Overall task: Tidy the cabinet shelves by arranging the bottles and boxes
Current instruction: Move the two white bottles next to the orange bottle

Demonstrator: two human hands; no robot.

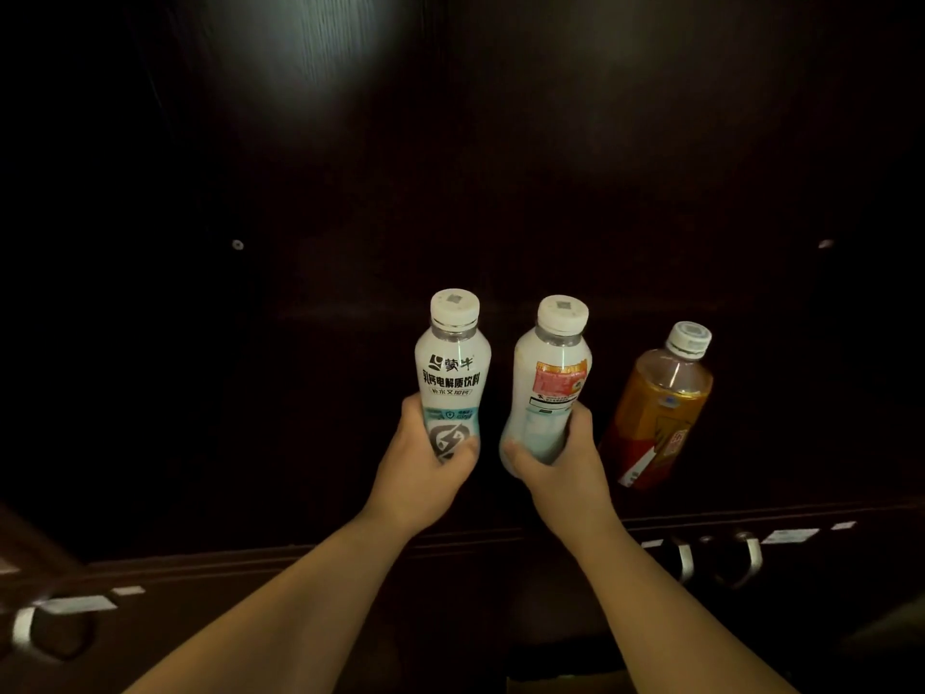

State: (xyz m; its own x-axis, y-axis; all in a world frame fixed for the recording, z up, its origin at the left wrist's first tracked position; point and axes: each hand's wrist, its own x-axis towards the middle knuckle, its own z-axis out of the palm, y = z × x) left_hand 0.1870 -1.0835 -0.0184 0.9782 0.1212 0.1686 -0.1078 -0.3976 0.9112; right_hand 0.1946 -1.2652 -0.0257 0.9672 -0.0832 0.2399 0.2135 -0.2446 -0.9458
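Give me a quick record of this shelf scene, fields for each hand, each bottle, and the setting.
left hand: gripping white bottle with front label, upright
right hand: gripping white bottle with back label, upright
amber bottle: free of both hands, right of the others, white cap, leaning right in this view
setting: dark cabinet shelf, metal handles below

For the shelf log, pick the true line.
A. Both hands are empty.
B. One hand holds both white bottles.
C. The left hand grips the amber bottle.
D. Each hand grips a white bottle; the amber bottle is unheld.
D: the left hand wraps one white bottle, the right hand the other white bottle, and the amber bottle stands apart to their right, untouched.
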